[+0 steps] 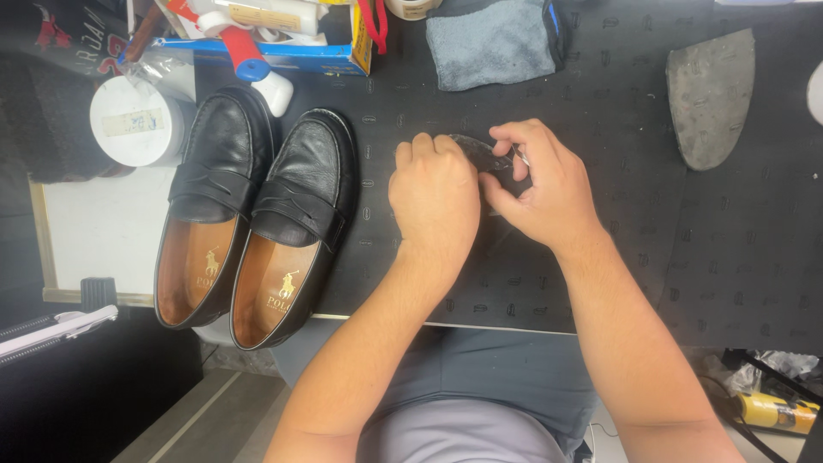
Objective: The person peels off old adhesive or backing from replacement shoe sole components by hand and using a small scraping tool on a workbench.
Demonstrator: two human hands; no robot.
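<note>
Two black loafers (257,214), tan-lined, side by side at the tabletop's (686,257) left edge. One small dark flat piece (480,153), mid-mat, mostly hidden beneath both hands. One grey sole blank (710,99), upper right, well apart. One grey cloth (493,43), top centre. One white lidded tub (137,120), contents unseen. One blue box (283,51) holding bottles. Left hand (435,193): knuckles up, grip curled over the piece. Right hand (540,184): fingers pinching its edge.
</note>
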